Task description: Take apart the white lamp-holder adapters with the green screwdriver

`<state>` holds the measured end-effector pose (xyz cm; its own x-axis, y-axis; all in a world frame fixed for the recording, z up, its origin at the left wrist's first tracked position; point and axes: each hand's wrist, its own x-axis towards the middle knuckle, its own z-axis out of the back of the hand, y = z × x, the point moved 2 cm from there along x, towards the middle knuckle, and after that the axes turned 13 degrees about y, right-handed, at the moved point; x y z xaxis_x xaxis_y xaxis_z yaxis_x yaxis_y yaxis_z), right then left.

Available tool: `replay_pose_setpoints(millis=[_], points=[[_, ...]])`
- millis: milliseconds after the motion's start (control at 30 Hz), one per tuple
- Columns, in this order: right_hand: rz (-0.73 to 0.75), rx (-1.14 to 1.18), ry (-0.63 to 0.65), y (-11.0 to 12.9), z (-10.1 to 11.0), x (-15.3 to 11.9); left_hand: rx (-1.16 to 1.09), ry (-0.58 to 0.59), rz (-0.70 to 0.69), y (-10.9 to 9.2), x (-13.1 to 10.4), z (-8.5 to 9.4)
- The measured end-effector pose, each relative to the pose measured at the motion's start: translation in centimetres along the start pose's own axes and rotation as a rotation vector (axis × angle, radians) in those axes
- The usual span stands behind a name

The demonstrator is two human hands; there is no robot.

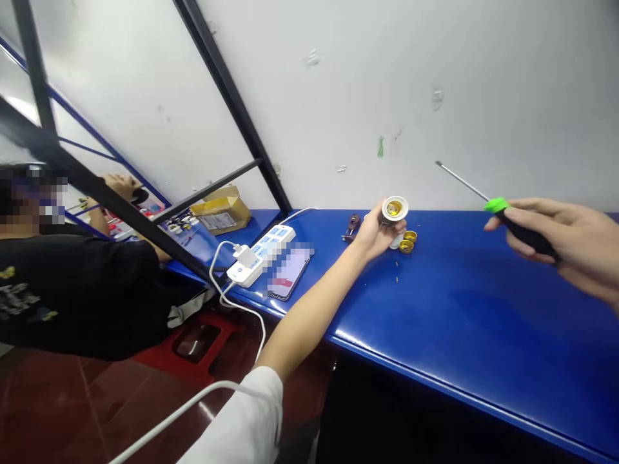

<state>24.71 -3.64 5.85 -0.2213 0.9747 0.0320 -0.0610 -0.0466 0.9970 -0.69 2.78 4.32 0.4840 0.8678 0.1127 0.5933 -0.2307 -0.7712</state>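
My left hand (pixel 371 233) is closed around a white lamp socket (pixel 399 216), its round mouth with a brass-coloured lining facing me. In my right hand (pixel 563 235) is a screwdriver (pixel 525 233) with a black and green handle, its shaft pointing up and left, away from the socket. Just below and right of the socket, brass-coloured rings (pixel 406 247) and a white piece (pixel 396 242) lie on the blue table (pixel 464 335). Two tiny pieces, perhaps screws (pixel 397 280), lie nearer me. A dark reddish-brown object (pixel 353 225) sits left of my left hand, partly hidden.
A white power strip (pixel 261 254) with a plugged-in charger and a phone (pixel 291 274) lie left of my forearm. A white cable (pixel 242 309) hangs over the edge. Black frame bars (pixel 232 96) separate my place from a person in black (pixel 82 290) and a cardboard box (pixel 222 209).
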Motion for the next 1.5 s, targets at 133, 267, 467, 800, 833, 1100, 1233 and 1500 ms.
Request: replay_pose_setpoints(millis=[133,267,467,800,833,1100,1233,1500], points=[[0.044,0.005,0.058,1.0,-0.2,-0.5,-0.009,-0.023,-0.005,-0.3,0.3,0.0],[0.047,-0.037,0.087,1.6,-0.5,-0.8,0.038,-0.003,-0.025,-0.6,0.5,0.2],[0.008,-0.173,0.146,1.8,-1.3,-0.8,0.116,0.001,-0.013,-0.8,0.5,0.0],[-0.017,-0.224,0.174,1.9,-1.8,-0.4,0.232,-0.039,0.027,-0.6,0.8,-0.4],[-0.017,-0.228,0.173,1.8,-1.9,-0.3,0.231,-0.039,0.026,-0.6,0.9,-0.4],[-0.013,-0.241,0.165,1.8,-1.9,-0.3,0.240,0.003,0.012,-0.5,0.9,-0.1],[-0.019,-0.250,0.149,1.8,-1.8,-0.3,0.243,0.000,0.017,-0.5,0.9,-0.3],[-0.022,-0.279,0.148,1.8,-1.8,-0.3,0.266,-0.031,0.049,-0.4,0.9,-0.4]])
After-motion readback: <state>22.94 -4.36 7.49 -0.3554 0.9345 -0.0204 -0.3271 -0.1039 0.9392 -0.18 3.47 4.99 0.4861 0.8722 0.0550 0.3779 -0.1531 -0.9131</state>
